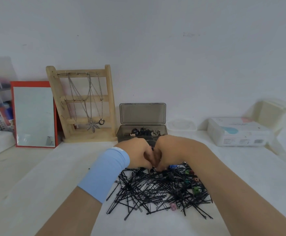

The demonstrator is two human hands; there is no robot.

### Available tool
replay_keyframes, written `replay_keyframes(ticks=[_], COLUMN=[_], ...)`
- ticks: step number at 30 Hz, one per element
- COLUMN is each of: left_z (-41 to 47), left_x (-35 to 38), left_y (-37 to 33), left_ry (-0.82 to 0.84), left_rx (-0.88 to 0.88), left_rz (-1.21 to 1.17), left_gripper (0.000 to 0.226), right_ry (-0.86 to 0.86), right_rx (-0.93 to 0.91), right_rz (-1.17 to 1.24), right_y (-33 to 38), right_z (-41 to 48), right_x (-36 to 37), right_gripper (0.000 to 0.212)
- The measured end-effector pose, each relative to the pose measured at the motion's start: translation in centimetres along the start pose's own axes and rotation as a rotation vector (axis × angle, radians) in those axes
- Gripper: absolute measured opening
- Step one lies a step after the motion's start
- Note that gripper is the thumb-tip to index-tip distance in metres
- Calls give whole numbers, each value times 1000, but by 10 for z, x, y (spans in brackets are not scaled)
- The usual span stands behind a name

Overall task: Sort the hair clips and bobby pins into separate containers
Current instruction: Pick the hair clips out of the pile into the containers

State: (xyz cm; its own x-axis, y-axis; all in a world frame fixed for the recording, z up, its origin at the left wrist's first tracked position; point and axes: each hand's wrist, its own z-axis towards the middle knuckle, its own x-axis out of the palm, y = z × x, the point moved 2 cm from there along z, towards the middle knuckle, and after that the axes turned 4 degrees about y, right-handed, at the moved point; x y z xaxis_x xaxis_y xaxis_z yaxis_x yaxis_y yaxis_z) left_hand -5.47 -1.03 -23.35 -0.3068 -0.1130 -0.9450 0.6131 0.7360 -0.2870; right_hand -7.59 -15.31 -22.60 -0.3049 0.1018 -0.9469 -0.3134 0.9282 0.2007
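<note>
Two hands, left hand [136,155], right hand [168,151], curled over bobby pins [156,189], perhaps pinching one

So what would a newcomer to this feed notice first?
A tangled heap of black bobby pins, dotted with coloured hair clips, fills the near middle of the table. The left hand and right hand meet, fingers down, at its far edge. Behind them stands an open smoky grey box with clips inside.

Matt black bobby pins [156,189], translucent smoky plastic box [142,114]
</note>
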Motion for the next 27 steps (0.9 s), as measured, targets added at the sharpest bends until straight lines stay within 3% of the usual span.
replay_keyframes(ticks=[6, 14, 16, 19, 23, 25, 27], left_z=[2, 8, 7, 3, -6, -5, -2], left_x=[1, 9, 8, 2, -19, -23, -17], left_y=[-2, -13, -14, -11, 2, 9, 10], left_ry=[-46, -16, -3, 0, -204, -369, -449], left_rx=[7, 14, 3, -3, -22, -53, -72], left_rz=[61, 171, 175, 107, -33, -33, 13], left_gripper=[11, 14, 9, 7, 8, 8, 4], right_ry=[13, -9, -66, -304, -460, -385, -181], right_rx=[35, 22, 43, 59, 45, 65, 83], right_rz=[180, 353, 336, 284, 274, 277, 229], right_y=[-15, -27, -29, -27, -27, -34, -37], right_z=[-13, -20, -17, -7, -1, -6, -11], right_x=[-14, -23, -23, -23, -21, -24, -24], right_gripper=[3, 16, 16, 14, 15, 18, 16])
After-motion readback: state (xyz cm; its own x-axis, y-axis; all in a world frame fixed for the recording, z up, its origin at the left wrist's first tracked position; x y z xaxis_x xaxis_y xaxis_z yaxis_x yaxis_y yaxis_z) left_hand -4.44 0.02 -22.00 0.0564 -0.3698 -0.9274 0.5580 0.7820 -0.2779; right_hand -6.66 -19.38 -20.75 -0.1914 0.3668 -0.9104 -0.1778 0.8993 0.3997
